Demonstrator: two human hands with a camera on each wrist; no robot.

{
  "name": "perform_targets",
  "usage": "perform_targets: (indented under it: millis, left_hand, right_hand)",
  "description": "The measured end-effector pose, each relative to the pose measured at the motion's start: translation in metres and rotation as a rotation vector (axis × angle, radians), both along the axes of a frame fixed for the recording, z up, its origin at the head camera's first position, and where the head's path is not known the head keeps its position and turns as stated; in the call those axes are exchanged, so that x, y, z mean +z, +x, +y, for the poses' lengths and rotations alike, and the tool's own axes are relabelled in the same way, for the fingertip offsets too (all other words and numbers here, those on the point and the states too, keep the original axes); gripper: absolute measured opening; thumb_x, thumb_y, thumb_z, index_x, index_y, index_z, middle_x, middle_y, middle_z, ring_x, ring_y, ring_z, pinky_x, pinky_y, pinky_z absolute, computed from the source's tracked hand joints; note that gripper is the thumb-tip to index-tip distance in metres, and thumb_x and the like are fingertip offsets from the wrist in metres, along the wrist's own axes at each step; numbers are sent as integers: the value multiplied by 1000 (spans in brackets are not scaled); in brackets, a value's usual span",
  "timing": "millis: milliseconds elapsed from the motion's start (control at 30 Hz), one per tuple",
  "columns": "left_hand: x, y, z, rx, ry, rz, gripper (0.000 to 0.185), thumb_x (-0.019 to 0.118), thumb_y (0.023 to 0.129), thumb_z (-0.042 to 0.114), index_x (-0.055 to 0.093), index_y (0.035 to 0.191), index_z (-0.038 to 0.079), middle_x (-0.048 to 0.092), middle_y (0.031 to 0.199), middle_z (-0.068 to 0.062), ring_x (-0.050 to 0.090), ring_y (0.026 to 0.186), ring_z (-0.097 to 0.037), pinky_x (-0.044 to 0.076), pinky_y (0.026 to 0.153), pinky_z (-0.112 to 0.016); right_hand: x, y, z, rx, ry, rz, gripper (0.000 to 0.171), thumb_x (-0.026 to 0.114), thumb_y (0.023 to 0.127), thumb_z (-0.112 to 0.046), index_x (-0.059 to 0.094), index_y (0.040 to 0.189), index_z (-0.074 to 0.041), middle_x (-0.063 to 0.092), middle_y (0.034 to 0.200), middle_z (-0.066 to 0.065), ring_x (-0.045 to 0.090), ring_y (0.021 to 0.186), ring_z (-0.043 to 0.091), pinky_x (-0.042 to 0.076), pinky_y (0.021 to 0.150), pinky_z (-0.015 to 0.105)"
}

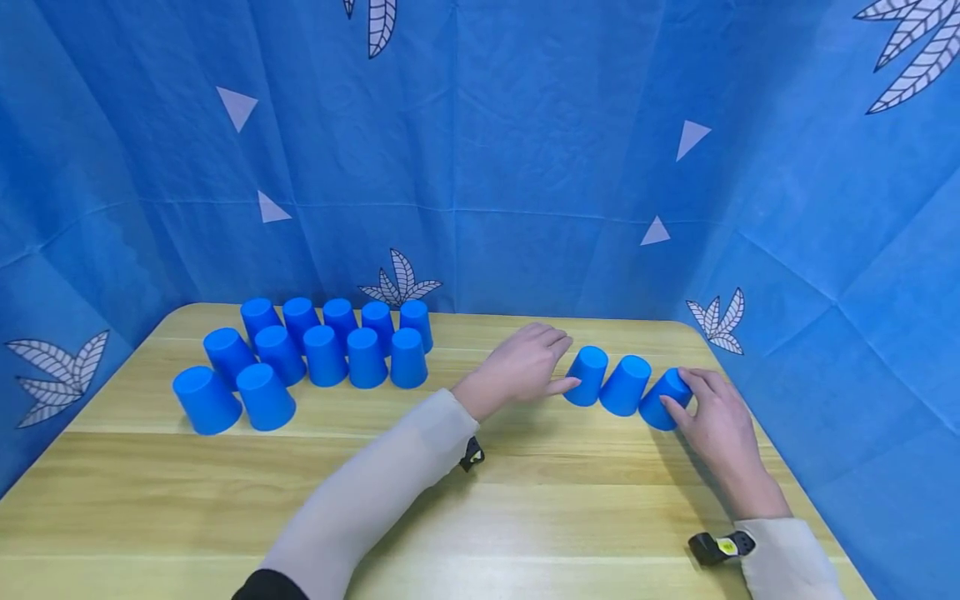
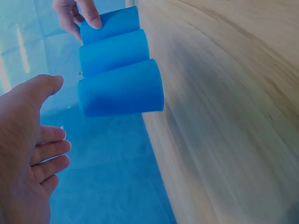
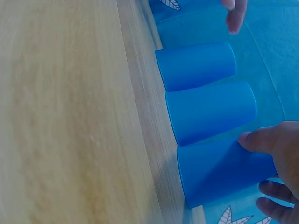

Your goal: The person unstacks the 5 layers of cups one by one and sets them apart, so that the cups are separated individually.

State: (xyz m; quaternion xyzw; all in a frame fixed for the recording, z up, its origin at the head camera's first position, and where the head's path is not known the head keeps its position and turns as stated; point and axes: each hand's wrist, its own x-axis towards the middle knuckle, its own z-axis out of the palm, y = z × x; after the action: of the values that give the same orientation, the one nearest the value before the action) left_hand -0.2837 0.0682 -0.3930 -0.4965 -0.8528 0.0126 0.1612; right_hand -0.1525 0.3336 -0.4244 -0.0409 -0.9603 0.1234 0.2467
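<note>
Standing upside down in a short touching row on the right part of the wooden desk point(image 1: 525, 517), three blue cups are flanked by both hands. The right cup point(image 1: 666, 400) is gripped by the right hand point(image 1: 716, 421), thumb and fingers curled round its wall. The left cup point(image 1: 587, 376) is just touched by a straight fingertip of the left hand point(image 1: 525, 362), whose fingers are held relaxed and open, so this cup lies directly to that hand's right. The middle cup point(image 1: 626, 385) is left untouched. Each cup's long axis is upright. Smooth, matte, tapered plastic is shown; the desk is pale and grained. Twelve more cups point(image 1: 322, 354) are grouped far left.
</note>
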Motion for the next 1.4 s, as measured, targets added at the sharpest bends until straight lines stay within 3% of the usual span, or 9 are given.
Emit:
perform_targets:
  millis: [233, 433, 733, 967, 1400]
  left_hand:
    - [-7, -4, 28, 24, 3, -36, 72, 45, 97, 60, 48, 143, 6, 53, 141, -6, 46, 132, -19, 29, 113, -34]
    - [-11, -6, 44, 88, -29, -64, 76, 41, 95, 65, 47, 144, 8, 54, 139, -4, 48, 129, -20, 32, 111, -35]
    - [-15, -7, 55, 98, -67, -21, 65, 40, 98, 60, 55, 137, 10, 59, 130, -2, 52, 123, -19, 36, 107, -34]
    - [-14, -4, 43, 54, -3, 2, 59, 46, 97, 58, 62, 127, 11, 63, 119, -1, 55, 115, -18, 38, 105, -34]
    - [-6, 9, -10, -14, 103, 70, 52, 53, 93, 57, 67, 114, 11, 65, 110, -1, 56, 109, -20, 40, 100, -36]
  right_hand:
    - [0, 0, 0, -8, 1, -4, 53, 75, 86, -15, 55, 128, 10, 50, 125, 28, 45, 115, 50, 39, 94, 66]
    - [-1, 0, 0, 2, 8, 12, 52, 76, 86, -13, 56, 127, 10, 51, 124, 28, 46, 114, 50, 40, 93, 65]
    - [-1, 1, -1, 10, 5, 24, 52, 76, 86, -14, 56, 127, 10, 52, 123, 27, 47, 114, 48, 40, 94, 64]
    - [-1, 0, 1, 12, 11, 27, 51, 76, 86, -14, 56, 126, 10, 52, 122, 28, 47, 113, 49, 41, 93, 64]
    - [0, 2, 0, 29, 18, 46, 50, 77, 85, -12, 57, 125, 10, 52, 120, 27, 48, 112, 49, 41, 92, 63]
